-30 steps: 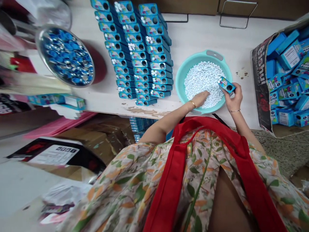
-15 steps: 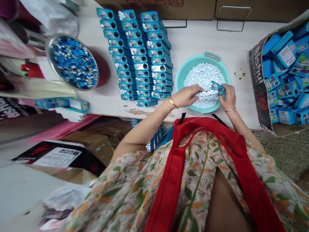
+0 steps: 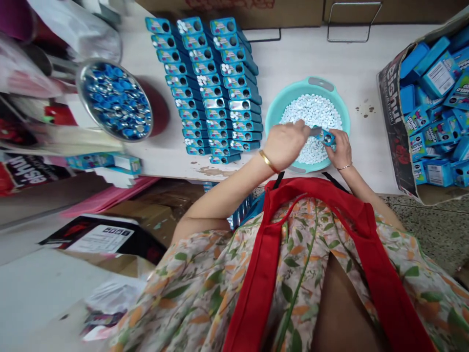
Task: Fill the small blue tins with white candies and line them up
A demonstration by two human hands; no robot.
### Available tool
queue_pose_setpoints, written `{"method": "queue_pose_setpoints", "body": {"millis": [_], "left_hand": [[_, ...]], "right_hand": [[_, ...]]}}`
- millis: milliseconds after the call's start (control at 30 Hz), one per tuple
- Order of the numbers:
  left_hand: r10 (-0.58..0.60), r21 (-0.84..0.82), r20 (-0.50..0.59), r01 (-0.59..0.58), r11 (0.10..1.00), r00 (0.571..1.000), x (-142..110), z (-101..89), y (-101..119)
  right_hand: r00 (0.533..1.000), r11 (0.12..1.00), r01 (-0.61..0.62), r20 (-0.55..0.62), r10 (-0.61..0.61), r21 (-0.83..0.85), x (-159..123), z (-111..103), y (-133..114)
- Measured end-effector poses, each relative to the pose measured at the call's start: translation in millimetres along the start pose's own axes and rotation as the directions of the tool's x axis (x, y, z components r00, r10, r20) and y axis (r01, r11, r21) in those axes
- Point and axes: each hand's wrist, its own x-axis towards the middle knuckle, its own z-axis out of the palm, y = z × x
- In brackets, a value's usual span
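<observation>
My right hand [image 3: 340, 149] holds a small blue candy box [image 3: 327, 137] with a round hole in its top, over the turquoise basin [image 3: 271, 117]. My left hand [image 3: 286, 144] is closed with its back turned up, and a small grey scoop [image 3: 315, 130] sticks out of its fingers to the top of that box. Part of the scoop is hidden by the hand. Small white candies [image 3: 311, 107] fill the basin below. Left of the basin, similar blue boxes [image 3: 240, 80] stand in three columns; white candies lie on top of several.
A steel pot [image 3: 115, 100] of blue and silver caps stands at the left. On the right, a carton [image 3: 394, 132] is full of blue boxes. Brown cartons [image 3: 293, 12] with a wire handle line the back of the white table [image 3: 366, 73].
My left hand has lifted out of the candies and turned over, bringing the grey scoop to the box. My right hand has shifted slightly left and down with the box.
</observation>
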Motion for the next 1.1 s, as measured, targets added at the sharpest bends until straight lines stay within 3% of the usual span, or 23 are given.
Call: {"method": "queue_pose_setpoints", "body": {"millis": [67,133,200,267,367,533,700,833,967,1100], "left_hand": [[-0.061,-0.034,-0.068,0.059,0.998,0.996,23.0,38.8,-31.8],[-0.117,-0.054,-0.046,0.114,0.992,0.992,50.0,81.7,-54.5],[-0.120,-0.094,0.031,0.123,0.988,0.992,71.6,120.4,-61.9],[-0.068,-0.157,0.087,0.082,0.984,0.994,81.1,150.0,-55.8],[0.071,-0.240,0.134,-0.037,0.970,0.988,74.4,176.8,-37.3],[0.200,-0.466,0.201,-0.086,0.881,0.959,55.7,194.1,-27.5],[0.318,-0.729,0.150,-0.112,0.675,0.936,44.0,182.5,-47.1],[0.345,-0.767,0.001,-0.221,0.603,0.939,23.7,139.0,-67.3],[0.351,-0.630,-0.047,-0.301,0.716,0.935,11.0,74.7,-71.4],[0.252,-0.338,0.071,-0.215,0.916,0.965,13.2,21.8,-43.6]], "right_hand": [[0.999,1.000,-0.023,-0.023,0.023,-0.001,-0.3,-5.5,2.9],[0.998,0.999,-0.049,-0.036,0.049,0.001,1.1,-12.1,4.1],[0.996,0.997,-0.079,-0.035,0.080,0.019,4.0,-19.0,3.2],[0.993,0.993,-0.111,-0.028,0.112,0.049,7.4,-25.0,1.1],[0.988,0.986,-0.148,-0.028,0.151,0.075,11.5,-30.7,0.0],[0.985,0.983,-0.154,-0.057,0.160,0.103,14.7,-30.1,11.1],[0.988,0.988,-0.119,-0.084,0.127,0.102,15.6,-26.6,22.4],[0.993,0.994,-0.094,-0.064,0.097,0.058,16.0,-23.4,23.2],[1.000,1.000,-0.009,-0.017,0.009,-0.026,16.1,-14.0,19.1],[0.998,0.998,0.054,0.017,-0.053,-0.045,14.0,-0.3,11.0]]}}
